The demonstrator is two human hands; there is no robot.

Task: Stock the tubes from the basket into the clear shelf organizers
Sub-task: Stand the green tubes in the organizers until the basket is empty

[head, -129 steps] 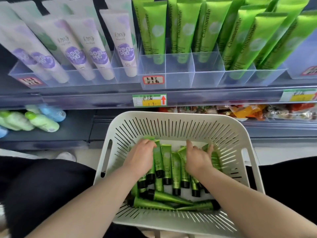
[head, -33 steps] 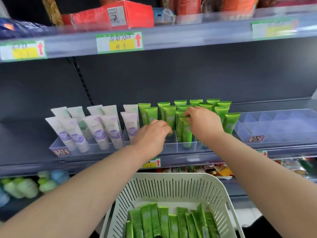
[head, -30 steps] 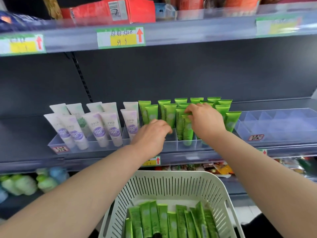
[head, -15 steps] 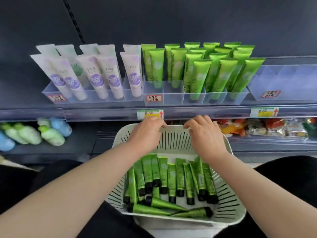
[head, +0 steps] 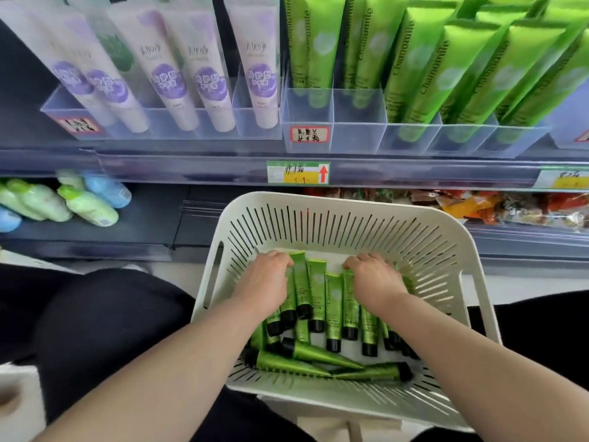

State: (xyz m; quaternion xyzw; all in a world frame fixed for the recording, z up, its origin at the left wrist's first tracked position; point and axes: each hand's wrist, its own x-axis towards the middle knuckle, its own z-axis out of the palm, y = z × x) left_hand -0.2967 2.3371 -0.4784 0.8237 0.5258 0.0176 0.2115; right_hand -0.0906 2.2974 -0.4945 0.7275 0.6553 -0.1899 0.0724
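A white slotted basket sits on my lap and holds several green tubes with black caps. Both hands are down inside it. My left hand curls its fingers over the top ends of the tubes on the left. My right hand curls over the tops of the tubes on the right. Above, a clear shelf organizer holds several green tubes standing upright; its two front left compartments have nothing in them.
A second clear organizer to the left holds white and purple tubes. A shelf edge with a price label runs between organizers and basket. Bottles lie on the lower shelf at left, snack packets at right.
Both hands came down from the shelf organizer, passed the basket's far rim and now reach into the tubes. The view tilted down and closer to the basket.
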